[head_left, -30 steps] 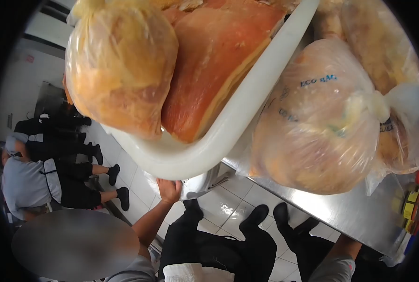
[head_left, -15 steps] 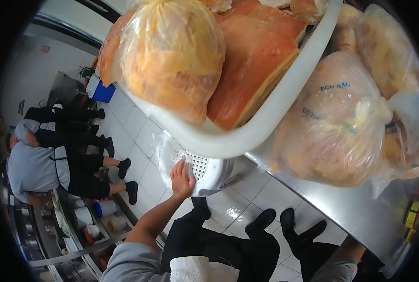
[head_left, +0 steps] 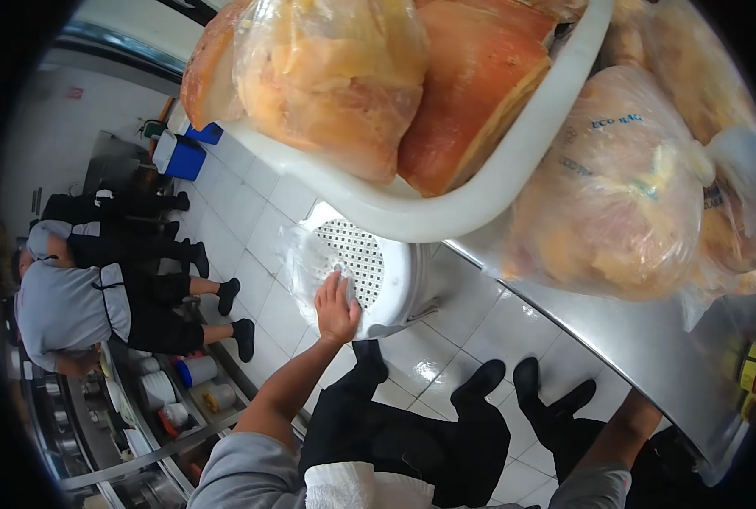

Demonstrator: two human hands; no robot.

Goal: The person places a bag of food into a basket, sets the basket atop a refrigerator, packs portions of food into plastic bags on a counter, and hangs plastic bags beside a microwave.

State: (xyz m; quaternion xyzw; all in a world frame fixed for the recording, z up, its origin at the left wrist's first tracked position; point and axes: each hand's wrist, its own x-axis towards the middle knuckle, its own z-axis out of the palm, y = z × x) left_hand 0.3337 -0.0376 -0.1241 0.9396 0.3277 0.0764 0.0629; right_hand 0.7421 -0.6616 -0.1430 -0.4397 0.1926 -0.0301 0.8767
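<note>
My left hand (head_left: 339, 312) lies with its fingers stretched out on crumpled clear plastic (head_left: 306, 267), over the edge of a white perforated round top (head_left: 357, 250). On the right, a bare forearm (head_left: 630, 424) reaches under the metal table's edge; its hand is hidden. Close to the camera, a white tub (head_left: 446, 216) holds a knotted clear bag of pale meat (head_left: 331, 93) and an orange-brown slab of meat (head_left: 471, 93). Another tied bag of meat (head_left: 611, 199), printed in blue, sits right of the tub.
The metal table (head_left: 615, 339) runs along the right, with yellow-labelled items (head_left: 749, 369) at its end. Co-workers in grey shirts (head_left: 68, 301) stand at the left by shelves of containers (head_left: 157, 390). A blue bin (head_left: 183, 159) is behind. Black shoes (head_left: 526, 382) are on the tiles.
The tub and bags have shifted up in the view, showing more of the perforated top. My left hand has gone from gripping near its edge to lying flatter on the plastic.
</note>
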